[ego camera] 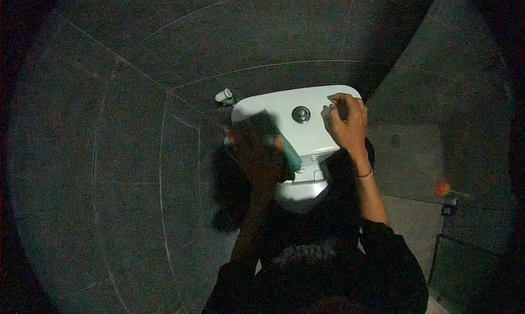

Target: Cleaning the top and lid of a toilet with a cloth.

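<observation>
The white lid of a toilet cistern lies before me, with a round chrome flush button in its middle. My left hand, dark and blurred, grips a flat dark slab with a greenish edge, probably a smartphone, over the lid's left side. Above the lid's right end is my right hand, its fingers curled and thumb apart. I see nothing held there, and its shadow falls on the lid. Below the cistern, part of the white toilet seat or bowl shows between my arms.
Dark tiled walls surround the cistern's back and left. A small white cylindrical fitting sits beside its left back corner. At right are a blurred red-orange object and a small dark object. The room is dim.
</observation>
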The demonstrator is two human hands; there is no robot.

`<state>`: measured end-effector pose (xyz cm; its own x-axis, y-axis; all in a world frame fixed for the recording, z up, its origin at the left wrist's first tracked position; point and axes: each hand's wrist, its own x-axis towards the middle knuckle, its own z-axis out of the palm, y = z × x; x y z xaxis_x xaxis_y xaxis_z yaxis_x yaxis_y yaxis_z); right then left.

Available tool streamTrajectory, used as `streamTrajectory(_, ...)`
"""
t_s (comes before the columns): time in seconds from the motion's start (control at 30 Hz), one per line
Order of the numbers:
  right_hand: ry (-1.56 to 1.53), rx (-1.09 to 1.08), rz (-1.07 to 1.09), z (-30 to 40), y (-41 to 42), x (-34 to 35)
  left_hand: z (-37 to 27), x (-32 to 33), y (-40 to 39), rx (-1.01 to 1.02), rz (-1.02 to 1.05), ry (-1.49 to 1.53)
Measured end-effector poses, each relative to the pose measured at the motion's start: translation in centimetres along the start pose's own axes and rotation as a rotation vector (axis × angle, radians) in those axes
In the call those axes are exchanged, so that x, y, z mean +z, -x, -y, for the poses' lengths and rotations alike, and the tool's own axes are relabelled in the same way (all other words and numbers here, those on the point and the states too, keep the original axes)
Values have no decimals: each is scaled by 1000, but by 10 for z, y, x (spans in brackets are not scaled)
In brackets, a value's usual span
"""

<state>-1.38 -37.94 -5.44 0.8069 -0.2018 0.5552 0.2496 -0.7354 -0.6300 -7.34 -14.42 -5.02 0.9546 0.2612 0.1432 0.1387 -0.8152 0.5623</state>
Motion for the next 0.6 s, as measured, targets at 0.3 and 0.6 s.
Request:
streamTrajectory(0.3, -16, -26, 23, 5, -1, -2, 23, 3, -47, 332, 0, -261)
streamTrajectory(0.6, -49, 28, -9, 5, -1, 3, 54, -16, -157, 148, 404, 506)
